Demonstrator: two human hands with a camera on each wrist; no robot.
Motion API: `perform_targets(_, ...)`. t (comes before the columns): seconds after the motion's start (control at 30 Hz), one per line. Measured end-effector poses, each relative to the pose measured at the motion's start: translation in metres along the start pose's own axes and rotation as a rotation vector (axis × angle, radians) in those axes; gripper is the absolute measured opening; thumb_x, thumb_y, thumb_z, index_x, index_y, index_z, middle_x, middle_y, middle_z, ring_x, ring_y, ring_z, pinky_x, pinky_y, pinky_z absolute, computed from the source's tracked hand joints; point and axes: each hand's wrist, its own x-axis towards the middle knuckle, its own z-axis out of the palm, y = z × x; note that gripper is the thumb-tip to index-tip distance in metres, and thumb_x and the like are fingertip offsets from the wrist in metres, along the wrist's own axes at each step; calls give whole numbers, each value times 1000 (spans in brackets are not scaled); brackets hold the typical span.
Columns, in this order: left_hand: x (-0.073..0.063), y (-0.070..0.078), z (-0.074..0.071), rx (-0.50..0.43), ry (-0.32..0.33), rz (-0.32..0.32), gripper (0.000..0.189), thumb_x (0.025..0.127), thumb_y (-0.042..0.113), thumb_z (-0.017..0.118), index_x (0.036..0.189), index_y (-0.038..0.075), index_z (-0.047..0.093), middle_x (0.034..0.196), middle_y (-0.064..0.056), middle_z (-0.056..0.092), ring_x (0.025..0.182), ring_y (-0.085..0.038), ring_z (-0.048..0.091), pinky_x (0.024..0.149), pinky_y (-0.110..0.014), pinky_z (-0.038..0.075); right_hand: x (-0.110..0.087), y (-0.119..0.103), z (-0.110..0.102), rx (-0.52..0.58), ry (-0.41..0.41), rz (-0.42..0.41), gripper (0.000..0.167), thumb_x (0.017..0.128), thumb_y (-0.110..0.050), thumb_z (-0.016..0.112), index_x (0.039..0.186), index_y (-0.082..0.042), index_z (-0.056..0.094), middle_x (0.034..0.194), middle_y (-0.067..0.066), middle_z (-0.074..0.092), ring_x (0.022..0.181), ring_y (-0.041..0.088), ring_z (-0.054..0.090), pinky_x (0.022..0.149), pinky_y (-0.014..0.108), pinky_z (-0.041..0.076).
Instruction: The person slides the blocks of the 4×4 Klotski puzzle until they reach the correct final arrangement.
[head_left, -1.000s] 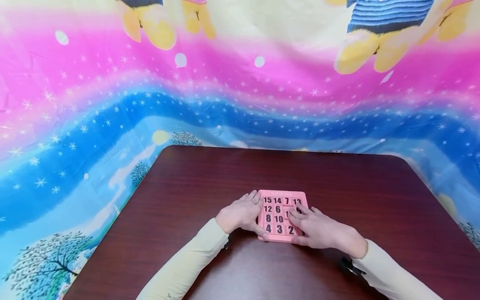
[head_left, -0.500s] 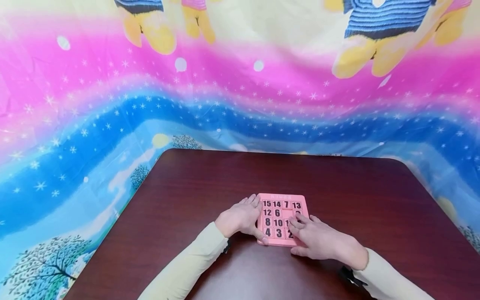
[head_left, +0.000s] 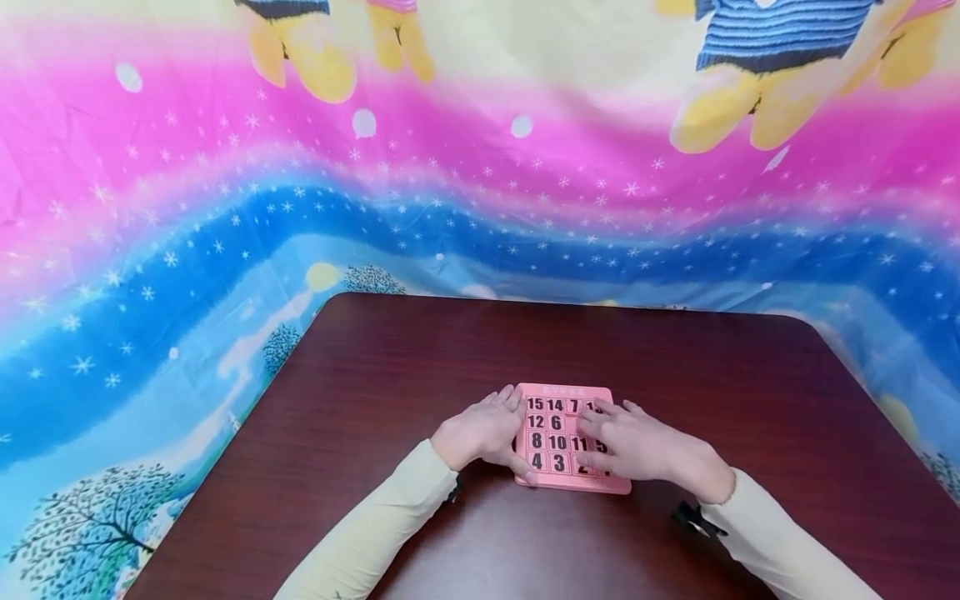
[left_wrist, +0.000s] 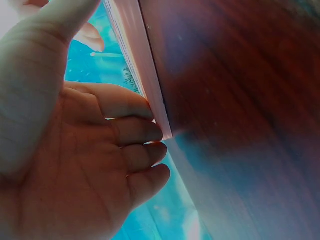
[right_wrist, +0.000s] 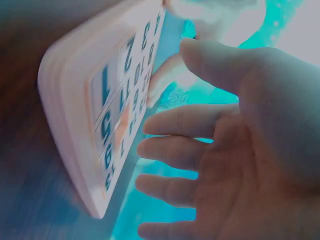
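A pink number slide puzzle lies flat on the table, its black-numbered tiles in rows. In the right wrist view, an orange-pink gap shows in the puzzle beside the 11 and 5 tiles. My left hand rests along the puzzle's left edge, thumb at the near left corner. Its fingertips meet the side edge in the left wrist view. Over the puzzle's right part is my right hand, fingers spread and nearly straight, holding nothing. It covers several tiles in the head view.
The dark wooden table has rounded far corners. Behind it hangs a colourful cloth with pink and blue bands, snowflakes and cartoon figures. Black straps show near both cuffs, such as the right strap.
The 11 tile has slid toward the near side into the third row, leaving a gap above it. My right hand has since moved farther up over the puzzle. The left hand stays put.
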Motion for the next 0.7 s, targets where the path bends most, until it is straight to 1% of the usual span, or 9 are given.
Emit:
perform_targets(0.17, 0, 0, 0, 0, -6, 2, 124, 65, 76, 73, 154, 3, 28, 164, -14, 18, 153, -25, 17, 126, -36, 20, 8, 11, 4, -11, -18, 35, 63, 94, -45, 60, 140, -3, 53, 148, 21, 47, 142, 46, 34, 107, 74, 29)
perform_targets(0.3, 0, -1, 1, 0, -11, -5, 124, 65, 77, 72, 154, 4, 27, 165, -13, 17, 154, -24, 15, 126, -34, 19, 16, 16, 9, 15, -32, 53, 67, 94, -47, 60, 142, -2, 51, 152, 21, 42, 143, 47, 31, 106, 75, 29)
perform_targets(0.47, 0, -1, 0, -2, -13, -10, 123, 66, 76, 72, 154, 4, 27, 165, -13, 16, 153, -24, 16, 126, -34, 19, 25, 19, 11, 44, -49, 56, 69, 94, -48, 60, 145, -4, 47, 155, 18, 38, 146, 46, 26, 108, 76, 27)
perform_targets(0.63, 0, -1, -1, -22, -25, -15, 125, 65, 77, 72, 155, 5, 26, 165, -12, 16, 154, -24, 15, 126, -34, 19, 26, 19, 12, 53, -67, 59, 70, 93, -47, 62, 147, -6, 45, 156, 17, 38, 147, 45, 23, 108, 76, 25)
perform_targets(0.7, 0, -1, -1, -15, -27, -14, 125, 64, 78, 71, 155, 5, 26, 165, -12, 15, 154, -24, 14, 126, -34, 18, 25, 18, 13, 49, -66, 62, 70, 92, -47, 63, 146, -6, 46, 155, 17, 39, 147, 45, 23, 108, 76, 25)
